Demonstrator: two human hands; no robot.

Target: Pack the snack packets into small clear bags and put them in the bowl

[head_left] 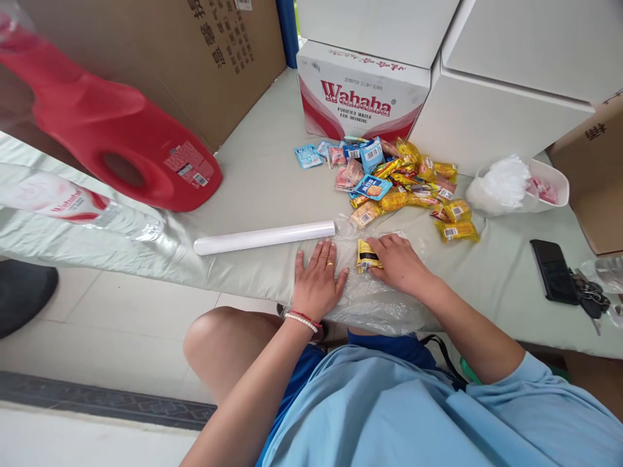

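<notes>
My left hand (318, 279) lies flat with fingers stretched out, at the left edge of a clear plastic bag (360, 301) spread along the table's front. My right hand (399, 263) has its fingers closed on a small yellow and black snack packet (366, 256), which rests over the bag. Just beyond the hands is a loose pile of small wrapped snacks, among them yellow packets (456, 230) and blue packets (372, 187). A white paper roll (265, 237) lies left of the pile, its right end near my left fingertips.
A big red jug (131, 143) and a water bottle (73, 201) are at the left. A Wahaha carton (360, 97) and white boxes (511, 110) line the back. To the right are a white container (559, 185) holding a plastic bag, a black phone (555, 271) and keys (591, 295).
</notes>
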